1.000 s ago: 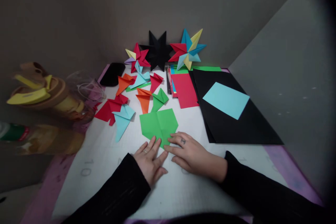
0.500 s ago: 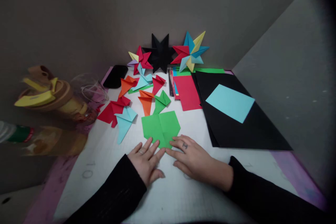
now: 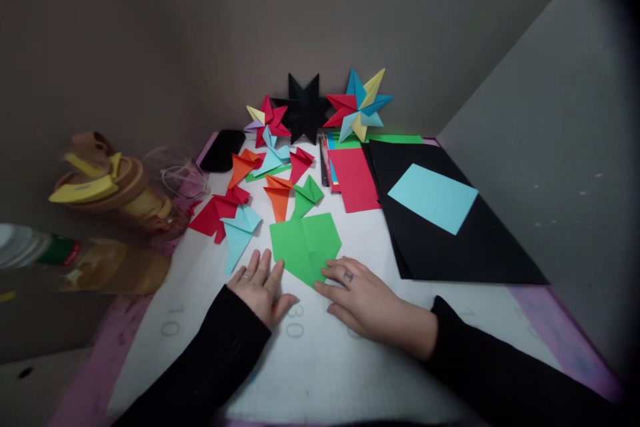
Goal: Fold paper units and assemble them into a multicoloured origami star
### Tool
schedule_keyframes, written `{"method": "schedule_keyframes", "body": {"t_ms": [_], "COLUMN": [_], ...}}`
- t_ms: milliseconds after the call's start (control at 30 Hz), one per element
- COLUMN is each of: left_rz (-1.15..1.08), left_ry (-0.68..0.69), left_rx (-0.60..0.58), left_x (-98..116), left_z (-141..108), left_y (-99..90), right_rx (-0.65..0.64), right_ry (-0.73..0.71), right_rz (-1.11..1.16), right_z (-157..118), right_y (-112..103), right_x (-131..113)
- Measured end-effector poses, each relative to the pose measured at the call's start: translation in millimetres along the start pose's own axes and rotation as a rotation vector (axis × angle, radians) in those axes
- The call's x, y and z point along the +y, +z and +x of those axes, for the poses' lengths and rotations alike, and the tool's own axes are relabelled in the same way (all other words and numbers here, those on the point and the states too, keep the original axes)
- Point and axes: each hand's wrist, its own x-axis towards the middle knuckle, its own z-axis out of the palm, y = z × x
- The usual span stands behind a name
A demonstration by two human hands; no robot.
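A green sheet of paper (image 3: 307,247) lies on the white mat in front of me, creased down its middle, its near corners folded in to a point. My right hand (image 3: 363,297) rests its fingertips on the sheet's lower right edge, fingers stretched out. My left hand (image 3: 261,287) lies flat with fingers spread, at the sheet's lower left side; its index fingertip is near the edge. Just beyond the sheet are a folded green paper piece (image 3: 307,195) and an orange one (image 3: 279,195). A light blue folded piece (image 3: 242,230) lies beyond my left fingers.
Paper stars, one black (image 3: 305,110) and one multicoloured (image 3: 359,107), lean on the wall. At right lie black sheets (image 3: 425,247) with a light blue sheet (image 3: 434,197) on top. A bottle (image 3: 115,263), a lidded cup (image 3: 120,180) and a phone (image 3: 223,150) are at left.
My left hand has slid left off the lower point of the green sheet, uncovering its lower left edge and a printed 30 on the mat. My right hand stays at the sheet.
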Motion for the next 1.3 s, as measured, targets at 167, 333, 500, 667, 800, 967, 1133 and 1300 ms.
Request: {"method": "schedule_keyframes", "body": {"t_ms": [167, 333, 500, 667, 800, 967, 1133, 1300], "left_rz": [-0.002, -0.024, 0.048, -0.018, -0.09, -0.093, -0.141, -0.23], "left_ry": [0.007, 0.011, 0.041, 0.285, 0.272, 0.246, 0.295, 0.335], "left_rx": [0.087, 0.184, 0.39, 0.256, 0.07, 0.054, 0.074, 0.117], "left_x": [-6, -9, 5, 21, 23, 20, 18, 13], "left_z": [-2, 0, -2, -6, -4, -3, -4, -6], "left_y": [17.6, 26.7, 21.5, 15.2, 10.9, 6.7, 7.4, 10.1], "right_rx": [0.01, 0.023, 0.021, -0.004, -0.012, 0.112, 0.157, 0.178], "right_ry": [-0.006, -0.017, 0.013, 0.025, 0.01, 0.161, 0.356, 0.46], "right_rz": [-0.007, -0.008, -0.029, -0.053, -0.045, -0.11, -0.249, -0.281], "right_z": [1, 0, -2, -3, -4, -4, 1, 1], "right_y": [-3, -4, -4, -4, -6, -5, -4, -2], "right_x": [-2, -4, -3, -3, -1, 10, 17, 20]}}
